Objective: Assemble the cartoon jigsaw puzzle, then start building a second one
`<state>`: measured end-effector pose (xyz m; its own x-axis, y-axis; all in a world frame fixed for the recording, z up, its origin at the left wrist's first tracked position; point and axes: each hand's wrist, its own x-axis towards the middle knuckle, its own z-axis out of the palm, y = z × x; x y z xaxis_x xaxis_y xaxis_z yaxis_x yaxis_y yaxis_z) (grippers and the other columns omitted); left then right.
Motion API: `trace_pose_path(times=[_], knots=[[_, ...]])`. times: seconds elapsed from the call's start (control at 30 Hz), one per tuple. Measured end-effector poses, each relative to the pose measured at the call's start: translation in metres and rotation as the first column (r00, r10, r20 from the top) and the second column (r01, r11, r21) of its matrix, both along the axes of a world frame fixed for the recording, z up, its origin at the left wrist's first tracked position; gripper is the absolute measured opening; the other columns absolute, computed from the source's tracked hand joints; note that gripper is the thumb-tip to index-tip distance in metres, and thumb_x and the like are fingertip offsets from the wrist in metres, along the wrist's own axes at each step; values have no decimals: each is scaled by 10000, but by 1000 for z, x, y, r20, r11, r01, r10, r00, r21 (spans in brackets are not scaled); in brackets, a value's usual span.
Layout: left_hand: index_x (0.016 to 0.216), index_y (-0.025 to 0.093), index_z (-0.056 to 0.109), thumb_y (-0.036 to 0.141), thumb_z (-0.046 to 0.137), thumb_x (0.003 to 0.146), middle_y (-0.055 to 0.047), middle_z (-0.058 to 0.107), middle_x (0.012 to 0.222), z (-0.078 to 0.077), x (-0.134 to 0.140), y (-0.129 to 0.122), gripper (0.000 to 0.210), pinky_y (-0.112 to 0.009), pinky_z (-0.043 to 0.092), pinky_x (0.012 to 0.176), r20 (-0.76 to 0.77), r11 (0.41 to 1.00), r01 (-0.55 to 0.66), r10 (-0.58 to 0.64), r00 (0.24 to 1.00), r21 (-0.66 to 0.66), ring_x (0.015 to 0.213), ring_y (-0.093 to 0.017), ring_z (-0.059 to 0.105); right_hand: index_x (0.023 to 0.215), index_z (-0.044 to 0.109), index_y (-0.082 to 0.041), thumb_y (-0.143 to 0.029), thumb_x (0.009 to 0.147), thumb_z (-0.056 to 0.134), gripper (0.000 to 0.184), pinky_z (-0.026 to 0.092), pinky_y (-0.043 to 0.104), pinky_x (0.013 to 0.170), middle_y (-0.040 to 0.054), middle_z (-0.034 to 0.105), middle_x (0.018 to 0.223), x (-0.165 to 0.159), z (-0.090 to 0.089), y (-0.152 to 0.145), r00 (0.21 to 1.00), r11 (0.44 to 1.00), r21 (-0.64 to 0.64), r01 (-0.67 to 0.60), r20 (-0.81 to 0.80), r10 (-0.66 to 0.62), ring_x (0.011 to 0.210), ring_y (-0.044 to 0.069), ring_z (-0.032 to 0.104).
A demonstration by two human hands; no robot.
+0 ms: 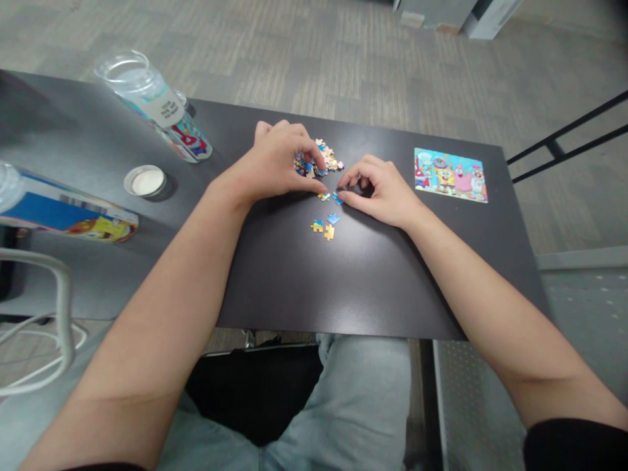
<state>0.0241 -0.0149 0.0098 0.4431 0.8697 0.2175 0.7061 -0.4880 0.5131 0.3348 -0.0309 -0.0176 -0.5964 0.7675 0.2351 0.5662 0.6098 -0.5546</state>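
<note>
A heap of jigsaw puzzle pieces (328, 154) lies on the dark table, partly hidden behind my left hand (283, 157). That hand is open, its fingers curved over the heap and its thumb apart from them, the tip beside a small yellow puzzle piece (323, 196). My right hand (381, 190) holds a blue puzzle piece (337, 197) at the table between thumb and fingertips. Closer to me lie a blue piece (333, 218), a yellow-and-blue piece (316, 226) and a yellow piece (329, 232), near one another.
A cartoon picture card (451, 175) lies at the right of the table (343, 288). To the left are a clear tube container (161, 108), a second tube with a blue label (69, 206) and a round lid (145, 181). A white curved tube (63, 307) stands at the lower left.
</note>
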Motion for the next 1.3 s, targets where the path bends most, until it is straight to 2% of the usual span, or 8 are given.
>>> trace_pose_path(times=[0.27, 0.53, 0.67, 0.83, 0.97, 1.07, 1.17, 1.3], knots=[[1145, 389, 909, 764, 1168, 742, -100, 739, 1290, -6, -5, 2, 609, -629, 484, 1193, 90, 999, -47, 46, 995, 15, 1450, -471, 576, 1418, 856, -366, -887, 924, 1094, 756, 536, 712, 1308, 122, 820, 1464, -4, 9, -13, 992, 998, -4, -68, 103, 68, 1275, 431, 774], [1314, 423, 850, 938, 1060, 741, -120, 719, 1265, -11, -7, 2, 799, -664, 455, 1242, 115, 994, -95, 89, 989, 50, 1533, -516, 539, 1500, 885, -375, -737, 1245, 755, 462, 642, 630, 1172, 127, 814, 1417, -2, 0, -4, 999, 1000, -1, 4, -40, -5, 1170, 380, 771], [1422, 441, 853, 1059, 890, 816, -134, 718, 1294, -6, -16, 2, 867, -692, 411, 1282, 85, 983, -181, 179, 980, 18, 1671, -523, 435, 1444, 957, -411, -614, 1250, 791, 326, 544, 673, 1278, 98, 824, 1360, -5, 5, -9, 996, 998, -4, -69, 59, 69, 1267, 395, 781], [1557, 428, 793, 1058, 1013, 707, -127, 736, 1511, 0, -10, -9, 1081, -693, 384, 1361, 65, 995, -94, 92, 994, 32, 1715, -544, 441, 1323, 1023, -432, -653, 1246, 802, 322, 536, 670, 1240, 78, 810, 1201, -5, 5, -8, 995, 997, 14, -74, 62, 73, 1184, 377, 783], [1625, 402, 752, 1027, 1131, 584, -174, 680, 1740, -3, 5, -21, 1272, -704, 340, 1442, 45, 999, 7, -9, 999, 46, 1766, -603, 439, 1050, 1040, -391, -902, 1258, 636, 684, 593, 639, 1163, 80, 773, 1047, -3, 2, -1, 997, 1000, -11, 0, -83, -1, 1024, 340, 777], [1771, 368, 665, 1039, 1087, 653, -223, 596, 1872, -1, 10, -28, 1371, -731, 293, 1493, -69, 998, 44, -42, 997, 33, 1835, -634, 399, 926, 1002, -344, -1034, 1215, 557, 870, 638, 575, 1032, 87, 760, 969, -2, 0, 2, 976, 995, -44, 85, -199, -93, 923, 317, 748], [1939, 339, 501, 1112, 921, 766, -239, 475, 1999, 9, 7, -36, 1467, -739, 242, 1535, -280, 997, 50, -64, 958, -55, 1877, -630, 380, 1124, 1015, -329, -997, 1222, 600, 792, 642, 543, 972, 81, 778, 967, -1, -6, 6, 962, 989, -30, 145, -230, -148, 913, 319, 737], [1994, 382, 413, 1180, 829, 745, -202, 419, 2054, 23, -3, -40, 1539, -729, 239, 1555, -405, 993, -4, -44, 913, -118, 1901, -625, 350, 1635, 909, -348, -666, 1285, 724, 508, 619, 605, 1111, 90, 815, 1102, 0, -15, 7, 978, 981, 71, 182, -118, -173, 1091, 381, 785]])
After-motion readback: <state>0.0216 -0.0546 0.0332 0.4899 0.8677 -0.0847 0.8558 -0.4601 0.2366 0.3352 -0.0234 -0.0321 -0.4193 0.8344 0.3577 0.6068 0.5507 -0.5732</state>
